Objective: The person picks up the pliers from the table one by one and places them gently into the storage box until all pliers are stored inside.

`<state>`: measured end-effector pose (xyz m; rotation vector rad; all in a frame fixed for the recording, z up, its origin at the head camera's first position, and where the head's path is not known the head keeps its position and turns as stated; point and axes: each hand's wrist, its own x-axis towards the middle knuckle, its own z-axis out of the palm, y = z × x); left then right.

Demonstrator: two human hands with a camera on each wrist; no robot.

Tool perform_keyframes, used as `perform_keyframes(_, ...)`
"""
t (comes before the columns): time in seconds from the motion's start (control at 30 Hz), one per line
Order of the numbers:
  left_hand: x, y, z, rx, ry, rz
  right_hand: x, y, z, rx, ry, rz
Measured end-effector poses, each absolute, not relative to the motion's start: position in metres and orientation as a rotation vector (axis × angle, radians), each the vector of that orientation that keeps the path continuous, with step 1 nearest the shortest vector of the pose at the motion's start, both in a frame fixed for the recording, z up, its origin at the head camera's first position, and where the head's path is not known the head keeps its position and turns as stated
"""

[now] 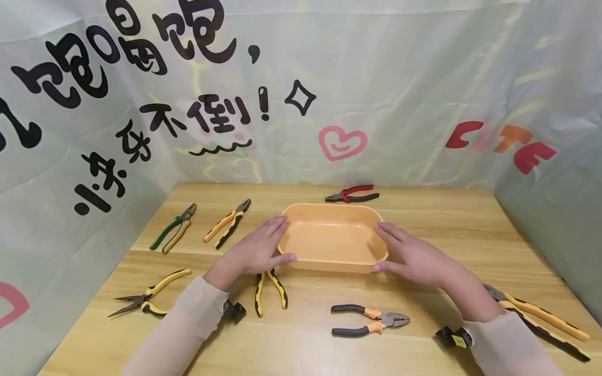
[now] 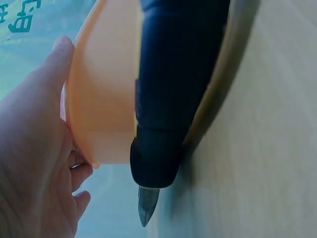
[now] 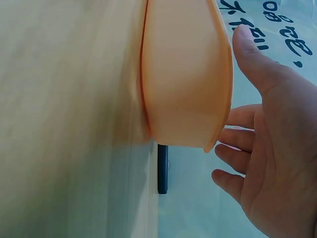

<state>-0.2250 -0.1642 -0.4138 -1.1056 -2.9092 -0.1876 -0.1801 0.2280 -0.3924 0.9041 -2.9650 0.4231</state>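
An orange plastic basin (image 1: 336, 263), rectangular with rounded corners, rests on the wooden table, its inner floor visible. At its left end my left hand (image 1: 256, 248) touches the rim, fingers extended toward the back and thumb at the front corner. My right hand (image 1: 416, 256) lies against the right end in a similar way, thumb and fingers spread. The right wrist view shows those fingers beside the basin's rim (image 3: 228, 74). Yellow-and-black pliers (image 1: 271, 292) lie beneath my left hand, their head hidden. A dark handle (image 2: 166, 84) looms close in the left wrist view.
Red-handled pliers (image 1: 350, 195) lie behind the basin. On the left are green-handled pliers (image 1: 175, 228), orange-and-black pliers (image 1: 228, 223) and yellow needle-nose pliers (image 1: 150, 295). Orange-and-black pliers (image 1: 370, 320) lie in front; larger pliers (image 1: 536, 318) sit beside my right forearm. Printed cloth (image 1: 400, 78) walls the table.
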Motion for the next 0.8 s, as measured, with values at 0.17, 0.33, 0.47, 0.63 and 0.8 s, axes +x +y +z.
perform_keyframes(0.17,-0.225,-0.161,-0.414,-1.112,-2.918,-0.161,-0.171,0.233,-0.393,0.902,-2.920,0.409)
perform_keyframes(0.33,-0.226,-0.158,-0.414,-1.113,-2.919,-0.148,-0.163,0.238,-0.393,0.943,-2.827,0.386)
perform_keyframes(0.47,-0.226,-0.158,-0.413,-1.114,-2.912,-0.159,-0.161,0.239,-0.391,0.975,-2.760,0.370)
perform_keyframes(0.63,-0.226,-0.161,-0.413,-1.117,-2.911,-0.196,-0.159,0.237,-0.386,1.002,-2.729,0.386)
perform_keyframes(0.8,-0.225,-0.164,-0.413,-1.125,-2.925,-0.215,-0.155,0.234,-0.382,1.030,-2.732,0.398)
